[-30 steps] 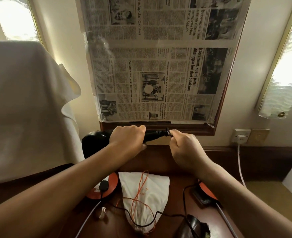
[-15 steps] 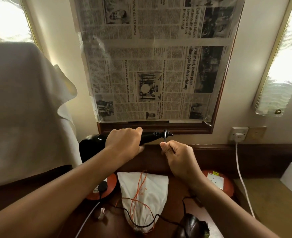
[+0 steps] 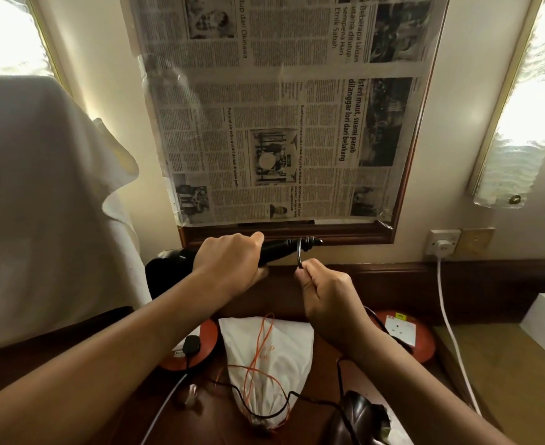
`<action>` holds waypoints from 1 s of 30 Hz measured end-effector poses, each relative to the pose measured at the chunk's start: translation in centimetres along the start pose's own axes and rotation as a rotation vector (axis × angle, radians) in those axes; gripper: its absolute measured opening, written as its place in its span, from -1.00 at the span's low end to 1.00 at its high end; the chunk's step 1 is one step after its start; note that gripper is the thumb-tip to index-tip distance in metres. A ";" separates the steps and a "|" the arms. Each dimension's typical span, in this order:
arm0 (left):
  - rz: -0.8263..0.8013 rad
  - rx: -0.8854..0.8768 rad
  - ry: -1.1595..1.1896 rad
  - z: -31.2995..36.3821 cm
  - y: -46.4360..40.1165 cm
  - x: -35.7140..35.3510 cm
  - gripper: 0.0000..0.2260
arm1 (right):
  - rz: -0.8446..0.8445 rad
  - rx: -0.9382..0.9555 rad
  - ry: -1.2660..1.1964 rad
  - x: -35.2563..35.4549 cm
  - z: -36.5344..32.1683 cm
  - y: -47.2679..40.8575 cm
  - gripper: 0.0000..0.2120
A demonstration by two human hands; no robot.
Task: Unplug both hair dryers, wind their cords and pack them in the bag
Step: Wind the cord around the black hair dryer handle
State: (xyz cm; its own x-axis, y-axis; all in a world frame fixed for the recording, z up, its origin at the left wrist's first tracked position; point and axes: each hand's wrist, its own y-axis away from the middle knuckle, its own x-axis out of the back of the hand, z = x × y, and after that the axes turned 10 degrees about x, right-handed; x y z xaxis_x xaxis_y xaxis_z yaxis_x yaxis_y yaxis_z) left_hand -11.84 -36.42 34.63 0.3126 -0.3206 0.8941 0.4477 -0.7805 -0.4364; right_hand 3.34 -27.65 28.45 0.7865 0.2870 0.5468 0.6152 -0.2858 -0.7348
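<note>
While my left hand (image 3: pixel 232 261) grips the smooth black handle of the hair dryer (image 3: pixel 171 271), I keep the dryer level just above the white bag (image 3: pixel 266 367). My right hand (image 3: pixel 325 293) pinches the thin black cord (image 3: pixel 299 255), which now makes one loop around the ribbed end of the handle; half a second ago that cord only bent down from the tip, and my right hand sat lower and closer to the bag.

The bag is soft cloth, roughly cone-shaped, lying flat on the dark polished wooden desk (image 3: pixel 297 284), with a thin orange drawstring (image 3: pixel 258 354) trailing over it. Left of the bag lies a round orange socket disc (image 3: pixel 200 348) with a black plug (image 3: pixel 191 344) in it. Right of the bag a second orange disc (image 3: pixel 402 335) with a white label shows more fully than before, since my forearm has moved off it. Below and right of the bag rests the second hair dryer (image 3: pixel 358 415), glossy and dark, its cord crossing the bag's narrow end.

Above the bag, newspaper (image 3: pixel 284 123) covers a wood-framed panel; I can read "Isteri maut, suami parah dilanggar lori dari belakang". Far left of the bag hangs a draped white cloth (image 3: pixel 40 203).
</note>
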 end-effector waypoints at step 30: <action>0.064 0.008 0.179 -2.2 -0.2 1.8 -0.71 | -0.034 -0.585 -1.042 -0.9 1.5 0.7 -0.77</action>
State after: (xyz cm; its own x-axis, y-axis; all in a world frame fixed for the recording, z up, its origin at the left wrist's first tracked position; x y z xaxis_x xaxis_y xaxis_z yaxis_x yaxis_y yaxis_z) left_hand -13.20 -38.00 36.58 0.1869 -0.4604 0.8678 0.4388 -0.7512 -0.4931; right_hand 2.95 -26.71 26.84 0.5127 0.8286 -0.2251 0.7789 -0.5591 -0.2842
